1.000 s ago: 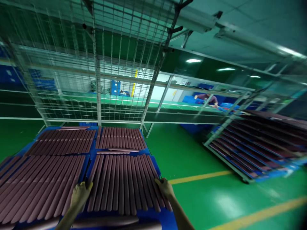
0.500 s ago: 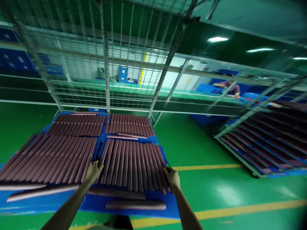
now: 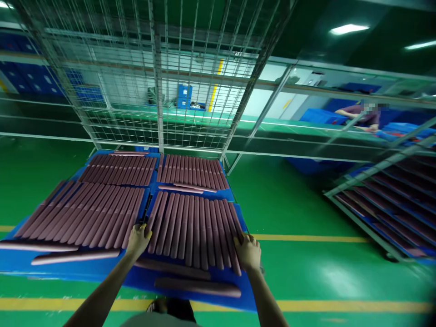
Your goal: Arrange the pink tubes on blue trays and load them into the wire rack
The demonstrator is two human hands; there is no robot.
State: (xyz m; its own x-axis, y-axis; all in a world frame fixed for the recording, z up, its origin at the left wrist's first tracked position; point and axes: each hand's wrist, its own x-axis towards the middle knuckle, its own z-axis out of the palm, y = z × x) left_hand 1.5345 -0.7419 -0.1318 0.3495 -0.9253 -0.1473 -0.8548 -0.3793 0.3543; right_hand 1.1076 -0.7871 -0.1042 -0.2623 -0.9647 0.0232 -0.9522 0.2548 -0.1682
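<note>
Long mauve rods lie side by side in blocks on a blue mat (image 3: 95, 270). My left hand (image 3: 138, 240) and my right hand (image 3: 247, 252) curl over the near corners of the nearest block of rods (image 3: 194, 231), one at each side. A thin black strip (image 3: 146, 208) runs up from my left hand between two blocks. Another block (image 3: 81, 213) lies left of it, and a further block (image 3: 192, 171) lies beyond. Loose rods (image 3: 197, 287) lie on the mat below my hands.
A wire mesh rack (image 3: 156, 91) stands just beyond the mat. A tilted metal rack holding rods (image 3: 384, 204) leans at the right on the green floor (image 3: 299, 200). Past a green bench, a co-worker (image 3: 361, 116) bends among blue crates (image 3: 323, 116).
The view has swung and levelled, showing more of the mat's near edge and floor. My hands stay at the same corners of the block. The co-worker has shifted position.
</note>
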